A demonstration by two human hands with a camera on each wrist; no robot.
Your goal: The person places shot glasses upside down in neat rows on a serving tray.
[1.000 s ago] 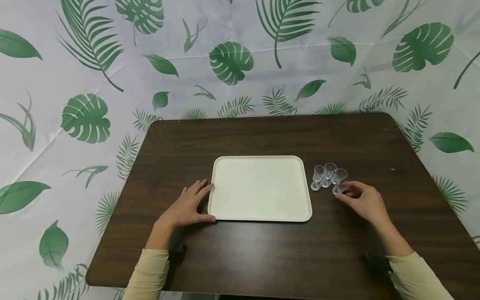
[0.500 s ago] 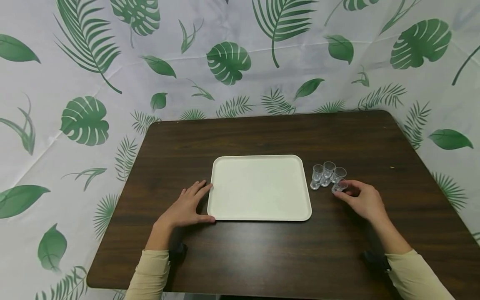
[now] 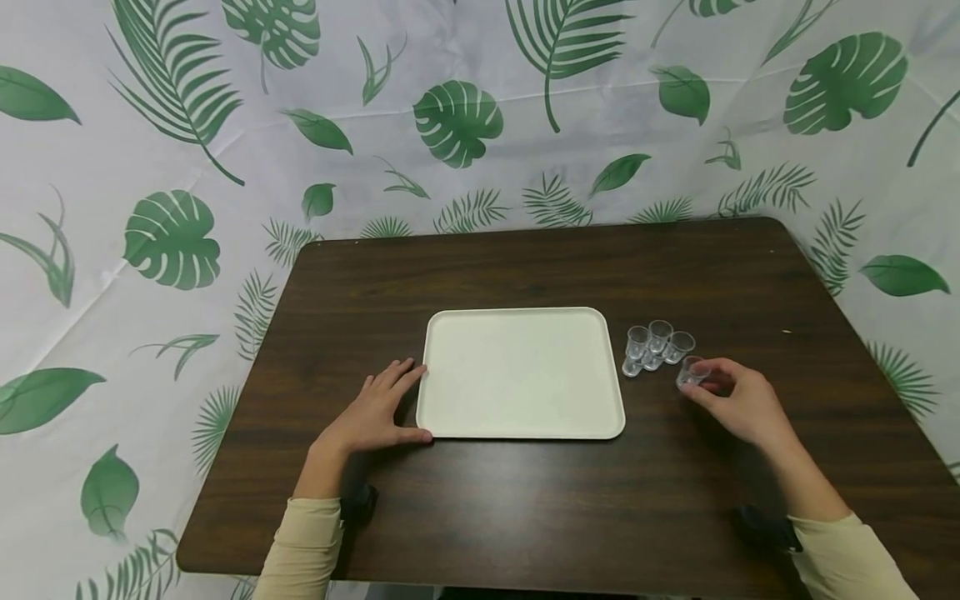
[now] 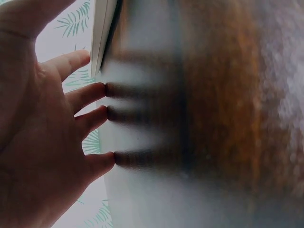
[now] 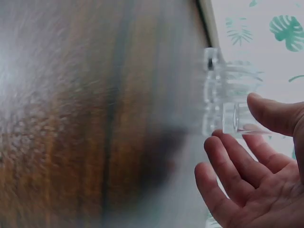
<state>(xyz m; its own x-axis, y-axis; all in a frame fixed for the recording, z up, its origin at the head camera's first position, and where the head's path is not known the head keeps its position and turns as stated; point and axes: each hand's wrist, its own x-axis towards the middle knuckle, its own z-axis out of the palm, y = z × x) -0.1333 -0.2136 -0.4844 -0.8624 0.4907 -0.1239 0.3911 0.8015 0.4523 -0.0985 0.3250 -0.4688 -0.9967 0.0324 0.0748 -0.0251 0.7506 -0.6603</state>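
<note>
A left hand (image 3: 371,417) fans wide on the dark table (image 3: 525,521), its fingers spread at the edge of a pale tray (image 3: 520,372), which lies toward 3 o'clock from it. Index fingertip and thumb meet the tray's left side and near corner, while the other fingertips rest on the wood just beside. The forearm runs back toward 7 o'clock in a tan sleeve (image 3: 300,533). Past the tray, at its 3 o'clock, three clear glasses (image 3: 660,339) stand clustered, at 10 o'clock from the right hand (image 3: 742,404). Nearer along that same line, a fourth glass (image 3: 690,372) is pinched between right thumb and fingertips, roughly upright, its base raised off the table; in the right wrist view, the lower fingers extend clear of it. That forearm runs back toward 5 o'clock, in a matching sleeve (image 3: 847,554)
</note>
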